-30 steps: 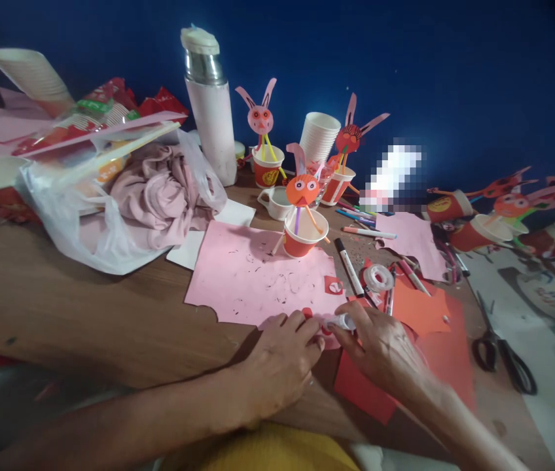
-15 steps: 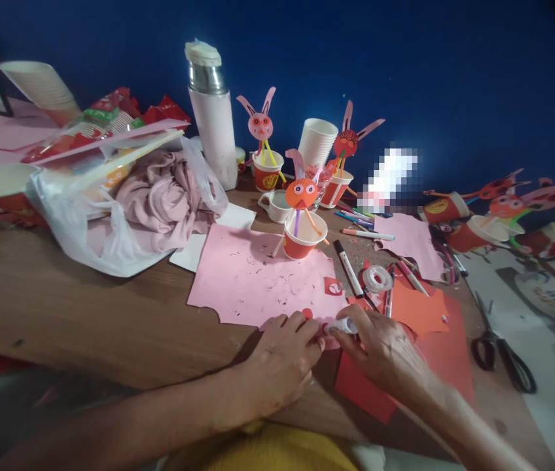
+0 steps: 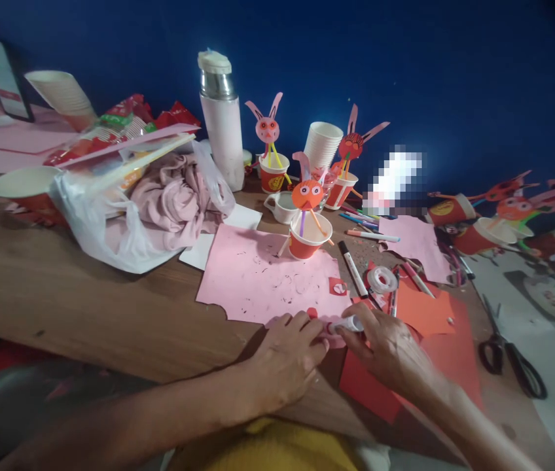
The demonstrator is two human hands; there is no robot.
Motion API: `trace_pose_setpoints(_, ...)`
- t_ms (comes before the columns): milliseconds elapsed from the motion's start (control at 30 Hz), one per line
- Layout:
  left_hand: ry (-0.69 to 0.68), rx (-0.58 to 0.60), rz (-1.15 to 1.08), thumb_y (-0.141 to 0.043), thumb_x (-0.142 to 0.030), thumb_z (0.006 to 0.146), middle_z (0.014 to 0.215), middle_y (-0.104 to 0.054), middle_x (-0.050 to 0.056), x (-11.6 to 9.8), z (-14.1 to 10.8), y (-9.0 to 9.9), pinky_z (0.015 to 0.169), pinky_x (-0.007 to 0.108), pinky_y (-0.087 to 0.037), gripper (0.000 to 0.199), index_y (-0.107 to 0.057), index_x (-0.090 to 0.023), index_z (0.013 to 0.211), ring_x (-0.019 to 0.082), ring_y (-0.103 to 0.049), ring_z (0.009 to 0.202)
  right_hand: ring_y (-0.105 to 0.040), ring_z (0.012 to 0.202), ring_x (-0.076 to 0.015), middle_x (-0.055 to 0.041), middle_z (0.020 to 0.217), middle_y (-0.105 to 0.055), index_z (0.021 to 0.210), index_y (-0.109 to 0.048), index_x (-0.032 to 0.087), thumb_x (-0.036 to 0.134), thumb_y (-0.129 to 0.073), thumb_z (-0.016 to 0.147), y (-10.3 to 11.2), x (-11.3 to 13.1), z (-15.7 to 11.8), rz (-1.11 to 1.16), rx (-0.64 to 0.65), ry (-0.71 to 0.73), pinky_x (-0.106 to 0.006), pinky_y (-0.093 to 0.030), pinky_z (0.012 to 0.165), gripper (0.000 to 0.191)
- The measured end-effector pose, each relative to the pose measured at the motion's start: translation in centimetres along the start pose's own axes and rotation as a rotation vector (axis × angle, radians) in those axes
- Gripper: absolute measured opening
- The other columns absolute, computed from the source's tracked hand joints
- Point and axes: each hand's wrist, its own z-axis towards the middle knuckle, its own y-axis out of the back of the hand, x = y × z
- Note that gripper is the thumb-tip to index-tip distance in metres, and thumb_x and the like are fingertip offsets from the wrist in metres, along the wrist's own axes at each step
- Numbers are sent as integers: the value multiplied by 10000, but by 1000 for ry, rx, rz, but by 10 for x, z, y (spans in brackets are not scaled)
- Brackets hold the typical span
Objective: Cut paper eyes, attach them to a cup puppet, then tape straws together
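In my right hand (image 3: 383,337) is a white glue stick (image 3: 349,324), lying low and tilted, pinched between thumb and fingers. Its tip end meets pink paper near the table's front edge. My left hand (image 3: 290,356) presses its bent fingers down on that pink paper, close beside the glue stick; what lies under the fingertips is partly hidden. A small red paper piece (image 3: 311,313) shows just beyond the left fingers. Behind both hands lies a marked pink sheet (image 3: 258,281). On its far edge stands a paper cup (image 3: 309,243) bearing an orange face figure (image 3: 307,194).
Right of the pink sheet lie a marker (image 3: 353,268), a tape roll (image 3: 383,279) and red paper (image 3: 459,353). Black-handled scissors (image 3: 510,356) rest farther right. A plastic bag (image 3: 120,245), a thermos (image 3: 222,137) and stacked cups (image 3: 324,145) stand behind.
The whole view has shifted slightly, so things sit a little farther right. Both hands keep nearly the same place on the paper, with the glue stick still in my right hand.
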Motion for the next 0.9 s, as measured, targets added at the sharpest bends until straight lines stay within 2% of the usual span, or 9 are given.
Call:
trace_pose_setpoints(233,-13,-16,13,-490,-246,800,1047,-530,43,-1,-6,-1,725,349,-364,236,-523,-186,1026,214,-457,933,-558,451,-155,-33,515,-586,784,-508,150,300,-319,888,1,0,-2,-3,25,-11,-224,-329,419,263)
trace_pose_setpoints(433,-23,42,16,-469,-226,815,1017,-552,43,-3,-9,3,735,337,-356,249,-519,-163,1051,209,-456,930,-576,478,-165,-36,531,-604,777,-502,161,294,-368,860,2,0,-3,6,57,-42,-229,-339,434,206)
trace_pose_setpoints(567,1,36,-6,-471,-223,811,1041,-541,42,-4,-10,5,725,324,-365,265,-507,-166,1067,197,-449,912,-577,472,-155,-12,544,-615,811,-502,178,275,-421,834,6,-3,-4,90,133,-133,-211,-332,424,128)
trace_pose_setpoints(700,-14,48,8,-457,-238,815,1075,-527,51,-4,-11,6,723,337,-373,253,-512,-163,1051,205,-446,914,-568,451,-141,1,553,-617,851,-493,187,294,-422,837,12,-6,-3,214,114,-244,-204,-342,426,129)
trace_pose_setpoints(900,-27,52,-29,-443,-259,824,1058,-546,61,-3,-12,7,761,365,-391,293,-497,-149,1090,223,-459,937,-564,464,-132,9,568,-617,824,-490,194,304,-410,842,20,-6,2,334,133,-285,-207,-368,451,137)
